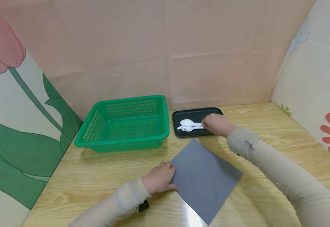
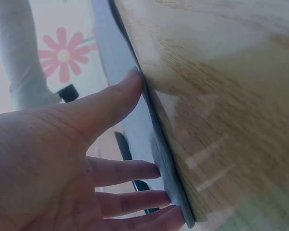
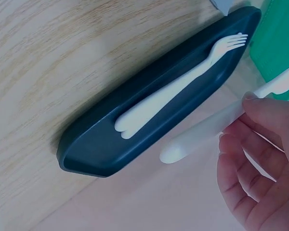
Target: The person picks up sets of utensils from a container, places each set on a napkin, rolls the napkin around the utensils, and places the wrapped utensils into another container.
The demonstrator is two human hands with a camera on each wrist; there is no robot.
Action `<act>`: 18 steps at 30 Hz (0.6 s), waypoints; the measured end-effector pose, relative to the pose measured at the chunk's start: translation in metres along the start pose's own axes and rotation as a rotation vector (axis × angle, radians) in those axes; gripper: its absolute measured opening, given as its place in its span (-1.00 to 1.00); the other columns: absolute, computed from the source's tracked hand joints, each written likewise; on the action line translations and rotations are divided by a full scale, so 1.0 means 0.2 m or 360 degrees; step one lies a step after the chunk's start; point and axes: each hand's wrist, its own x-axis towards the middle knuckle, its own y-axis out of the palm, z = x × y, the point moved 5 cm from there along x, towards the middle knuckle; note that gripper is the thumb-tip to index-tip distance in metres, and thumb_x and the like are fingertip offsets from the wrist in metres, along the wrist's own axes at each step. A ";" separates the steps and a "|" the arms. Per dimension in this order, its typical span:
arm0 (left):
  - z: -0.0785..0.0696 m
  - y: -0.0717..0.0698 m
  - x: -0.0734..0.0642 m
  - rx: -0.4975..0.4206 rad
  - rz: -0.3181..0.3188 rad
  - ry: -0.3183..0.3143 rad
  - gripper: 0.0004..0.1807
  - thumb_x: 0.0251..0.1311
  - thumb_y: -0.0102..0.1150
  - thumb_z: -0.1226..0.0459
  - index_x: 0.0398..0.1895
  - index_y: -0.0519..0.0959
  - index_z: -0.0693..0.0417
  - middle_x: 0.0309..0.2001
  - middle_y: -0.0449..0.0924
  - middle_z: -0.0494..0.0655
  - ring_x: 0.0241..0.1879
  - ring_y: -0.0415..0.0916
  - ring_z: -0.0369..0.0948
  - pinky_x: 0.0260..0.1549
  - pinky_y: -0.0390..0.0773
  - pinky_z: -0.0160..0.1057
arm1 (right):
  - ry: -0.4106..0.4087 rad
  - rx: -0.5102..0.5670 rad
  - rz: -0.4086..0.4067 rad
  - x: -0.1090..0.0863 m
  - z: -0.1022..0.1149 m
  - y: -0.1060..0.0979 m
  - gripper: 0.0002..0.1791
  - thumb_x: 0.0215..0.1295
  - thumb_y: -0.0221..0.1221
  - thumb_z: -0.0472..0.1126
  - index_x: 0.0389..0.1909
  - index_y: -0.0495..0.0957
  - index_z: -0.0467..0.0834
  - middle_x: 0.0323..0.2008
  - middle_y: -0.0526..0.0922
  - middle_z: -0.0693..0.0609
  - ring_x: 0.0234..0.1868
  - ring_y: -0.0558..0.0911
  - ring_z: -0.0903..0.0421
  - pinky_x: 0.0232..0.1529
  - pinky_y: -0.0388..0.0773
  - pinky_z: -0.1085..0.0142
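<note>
My right hand (image 1: 217, 124) pinches a white plastic spoon (image 1: 188, 122) by its handle, above the black tray (image 1: 196, 113). In the right wrist view the spoon handle (image 3: 202, 127) runs out past the thumb and fingertips. A white fork (image 3: 173, 89) lies in the tray, with a second white handle (image 3: 128, 134) alongside; the rest of that piece is largely hidden. My left hand (image 1: 160, 178) rests on the left edge of a grey cloth (image 1: 207, 179) spread flat on the table, its fingers extended and thumb apart in the left wrist view.
A green plastic basket (image 1: 122, 145) stands left of the tray, near the back wall (image 1: 133, 50). The wooden table (image 1: 97, 183) is bounded by patterned panels on the left and right.
</note>
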 end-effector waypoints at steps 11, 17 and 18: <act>0.00 -0.01 0.00 0.0000 0.0004 -0.0006 -0.34 0.00 0.22 -0.19 -0.03 0.50 0.13 -0.12 0.48 -0.02 -0.23 0.41 -0.23 -0.33 0.52 -0.35 | -0.0044 0.0031 -0.0095 -0.03 -0.01 -0.02 -0.76 0.15 0.10 -0.37 -0.66 0.52 -0.10 -0.64 0.48 0.04 -0.57 0.38 0.17 -0.50 0.37 0.28; -0.01 -0.01 0.00 0.0001 0.0018 -0.0010 -0.33 0.01 0.21 -0.20 -0.01 0.49 0.13 -0.09 0.49 -0.01 -0.20 0.43 -0.21 -0.28 0.53 -0.33 | -0.0004 0.0042 -0.0094 -0.06 -0.03 -0.01 -0.67 0.11 0.08 -0.40 -0.77 0.32 -0.07 -0.70 0.27 0.09 -0.59 0.22 0.18 -0.55 0.12 0.36; -0.01 -0.01 0.00 0.0002 0.0020 -0.0012 -0.33 0.01 0.21 -0.20 -0.01 0.49 0.13 -0.08 0.49 -0.01 -0.19 0.43 -0.21 -0.27 0.54 -0.33 | 0.0004 0.0048 -0.0095 -0.06 -0.03 -0.01 -0.66 0.11 0.08 -0.40 -0.78 0.31 -0.07 -0.70 0.25 0.09 -0.60 0.21 0.19 -0.55 0.11 0.37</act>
